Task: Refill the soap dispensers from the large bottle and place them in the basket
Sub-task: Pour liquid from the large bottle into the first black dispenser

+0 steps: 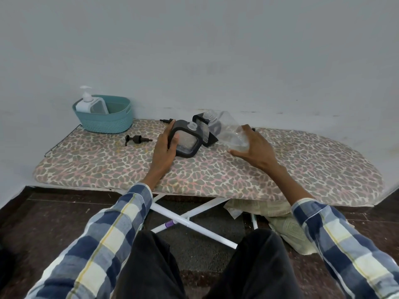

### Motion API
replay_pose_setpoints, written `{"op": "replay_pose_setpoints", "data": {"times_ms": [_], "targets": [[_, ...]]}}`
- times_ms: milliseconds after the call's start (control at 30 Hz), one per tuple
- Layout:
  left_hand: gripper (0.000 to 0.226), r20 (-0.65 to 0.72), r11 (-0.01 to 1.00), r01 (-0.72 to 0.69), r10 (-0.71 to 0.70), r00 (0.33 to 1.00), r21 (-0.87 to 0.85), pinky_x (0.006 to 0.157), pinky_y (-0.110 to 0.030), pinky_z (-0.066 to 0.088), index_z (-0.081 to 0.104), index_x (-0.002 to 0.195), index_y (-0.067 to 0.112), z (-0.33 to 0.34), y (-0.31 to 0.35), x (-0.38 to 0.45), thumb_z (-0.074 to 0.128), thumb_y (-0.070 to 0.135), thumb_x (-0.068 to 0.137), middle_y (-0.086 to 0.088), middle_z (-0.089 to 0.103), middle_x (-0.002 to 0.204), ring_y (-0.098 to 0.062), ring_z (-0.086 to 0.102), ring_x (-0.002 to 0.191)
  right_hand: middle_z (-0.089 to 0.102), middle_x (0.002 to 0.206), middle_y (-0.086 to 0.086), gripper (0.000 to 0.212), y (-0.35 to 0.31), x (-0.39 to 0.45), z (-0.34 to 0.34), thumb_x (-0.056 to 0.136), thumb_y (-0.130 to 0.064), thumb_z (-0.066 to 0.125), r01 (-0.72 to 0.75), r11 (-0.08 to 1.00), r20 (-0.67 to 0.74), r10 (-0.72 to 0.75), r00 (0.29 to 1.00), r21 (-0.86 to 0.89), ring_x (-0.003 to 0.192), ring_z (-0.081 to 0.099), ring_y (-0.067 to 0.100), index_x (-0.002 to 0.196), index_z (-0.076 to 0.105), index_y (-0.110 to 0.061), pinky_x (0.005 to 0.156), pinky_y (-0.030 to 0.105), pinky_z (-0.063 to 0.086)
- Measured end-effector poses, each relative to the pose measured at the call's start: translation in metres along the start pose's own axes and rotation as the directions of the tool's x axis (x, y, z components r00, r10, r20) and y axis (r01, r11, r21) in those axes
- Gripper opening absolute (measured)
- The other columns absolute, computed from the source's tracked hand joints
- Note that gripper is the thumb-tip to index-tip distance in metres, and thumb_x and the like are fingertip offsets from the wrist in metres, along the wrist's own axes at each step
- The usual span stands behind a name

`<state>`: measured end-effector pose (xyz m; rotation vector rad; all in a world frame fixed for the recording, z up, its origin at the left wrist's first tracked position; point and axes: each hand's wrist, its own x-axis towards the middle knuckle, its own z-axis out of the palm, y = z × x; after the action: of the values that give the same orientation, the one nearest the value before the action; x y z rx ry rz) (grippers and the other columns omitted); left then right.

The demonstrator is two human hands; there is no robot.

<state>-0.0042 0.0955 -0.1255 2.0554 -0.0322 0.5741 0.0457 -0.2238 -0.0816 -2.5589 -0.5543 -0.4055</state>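
My left hand [164, 145] grips the left side of a black-framed clear soap dispenser [188, 140] that stands on the ironing board with its neck uncapped. A second black dispenser [205, 131] leans just behind it. My right hand [253, 145] holds the large clear bottle [228, 130], tilted with its threaded mouth up and to the left, near the second dispenser. Two black pump heads lie on the board: one [137, 140] left of my left hand, another [167, 120] further back. A white pump dispenser [91, 104] stands inside the teal basket [108, 124] at the board's back left.
The leopard-print ironing board [302, 167] stands low against a pale wall, its white crossed legs [190, 221] showing below. Folded cloth or paper [289, 229] lies on the dark floor under its right part. My knees in black trousers fill the lower middle.
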Motion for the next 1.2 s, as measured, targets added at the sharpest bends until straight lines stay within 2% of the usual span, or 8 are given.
{"op": "replay_pose_setpoints", "data": {"times_ms": [100, 233, 467, 667, 900, 1033, 1133, 1200], "targets": [[0.055, -0.047, 0.998, -0.027, 0.030, 0.998, 0.065, 0.108, -0.006, 0.034, 0.037, 0.166, 0.032, 0.001, 0.002, 0.000, 0.041, 0.050, 0.114, 0.000, 0.050, 0.150, -0.004, 0.047, 0.132, 0.068, 0.123, 0.001, 0.073, 0.003, 0.002, -0.012, 0.078, -0.070, 0.080, 0.019, 1.000, 0.034, -0.018, 0.999, -0.017, 0.102, 0.064, 0.025, 0.132, 0.046, -0.035, 0.077, 0.042, 0.057], [0.045, -0.081, 0.991, -0.081, 0.090, 0.993, 0.110, 0.112, -0.043, 0.049, 0.046, 0.155, 0.016, -0.003, 0.005, 0.000, 0.045, 0.037, 0.115, -0.006, 0.056, 0.143, -0.017, 0.055, 0.128, 0.068, 0.126, 0.001, 0.072, 0.004, 0.001, -0.018, 0.080, -0.066, 0.082, 0.049, 0.998, 0.073, -0.046, 0.996, -0.036, 0.104, 0.064, 0.027, 0.133, 0.048, -0.031, 0.082, 0.045, 0.058], [0.063, 0.330, 0.900, -0.204, 0.072, 0.941, 0.385, 0.109, -0.049, 0.050, 0.030, 0.161, 0.036, -0.038, 0.036, 0.037, 0.061, 0.022, 0.108, -0.014, 0.053, 0.153, -0.031, 0.059, 0.128, 0.069, 0.126, 0.005, 0.073, 0.003, 0.002, -0.024, 0.081, -0.060, 0.085, 0.110, 0.993, 0.116, -0.104, 0.988, -0.052, 0.101, 0.066, 0.029, 0.133, 0.047, -0.027, 0.081, 0.043, 0.058], [0.061, 0.475, 0.870, -0.154, -0.101, 0.874, 0.468, 0.070, -0.035, 0.050, 0.032, 0.141, 0.021, -0.053, 0.057, 0.064, 0.066, -0.002, 0.096, -0.015, 0.063, 0.114, -0.025, 0.064, 0.091, 0.070, 0.127, 0.004, 0.073, -0.001, 0.005, -0.031, 0.079, -0.061, 0.087, 0.121, 0.993, 0.109, -0.118, 0.987, -0.015, 0.097, 0.069, 0.028, 0.132, 0.049, -0.029, 0.081, 0.049, 0.063], [0.047, 0.501, 0.876, -0.197, -0.057, 0.864, 0.440, 0.085, -0.043, 0.052, 0.033, 0.140, 0.014, -0.038, 0.070, 0.063, 0.065, 0.020, 0.107, -0.015, 0.066, 0.111, -0.031, 0.066, 0.095, 0.069, 0.130, 0.005, 0.074, -0.006, 0.006, -0.032, 0.079, -0.058, 0.087, 0.128, 0.992, 0.139, -0.126, 0.982, -0.005, 0.104, 0.068, 0.029, 0.134, 0.048, -0.029, 0.086, 0.050, 0.062], [0.048, 0.498, 0.886, -0.170, -0.077, 0.864, 0.431, 0.078, -0.038, 0.047, 0.035, 0.139, 0.014, -0.038, 0.075, 0.066, 0.069, 0.020, 0.105, -0.013, 0.064, 0.109, -0.032, 0.064, 0.094, 0.068, 0.131, 0.005, 0.074, -0.006, 0.008, -0.034, 0.079, -0.058, 0.087, 0.133, 0.991, 0.160, -0.130, 0.979, -0.010, 0.106, 0.066, 0.030, 0.134, 0.048, -0.029, 0.085, 0.050, 0.061], [0.050, 0.498, 0.896, -0.120, -0.123, 0.858, 0.427, 0.090, -0.048, 0.053, 0.036, 0.139, 0.017, -0.040, 0.077, 0.066, 0.072, 0.019, 0.103, -0.020, 0.065, 0.119, -0.039, 0.066, 0.104, 0.069, 0.130, 0.005, 0.073, -0.004, 0.009, -0.036, 0.079, -0.060, 0.087, 0.141, 0.990, 0.164, -0.135, 0.977, -0.022, 0.104, 0.066, 0.030, 0.134, 0.047, -0.030, 0.084, 0.049, 0.060], [0.051, 0.497, 0.903, -0.095, -0.140, 0.857, 0.419, 0.092, -0.045, 0.052, 0.037, 0.140, 0.018, -0.040, 0.078, 0.065, 0.071, 0.019, 0.103, -0.020, 0.064, 0.123, -0.040, 0.066, 0.109, 0.068, 0.130, 0.003, 0.073, -0.003, 0.010, -0.036, 0.079, -0.061, 0.086, 0.143, 0.989, 0.172, -0.136, 0.976, -0.024, 0.105, 0.065, 0.029, 0.134, 0.047, -0.031, 0.085, 0.049, 0.060]]}}
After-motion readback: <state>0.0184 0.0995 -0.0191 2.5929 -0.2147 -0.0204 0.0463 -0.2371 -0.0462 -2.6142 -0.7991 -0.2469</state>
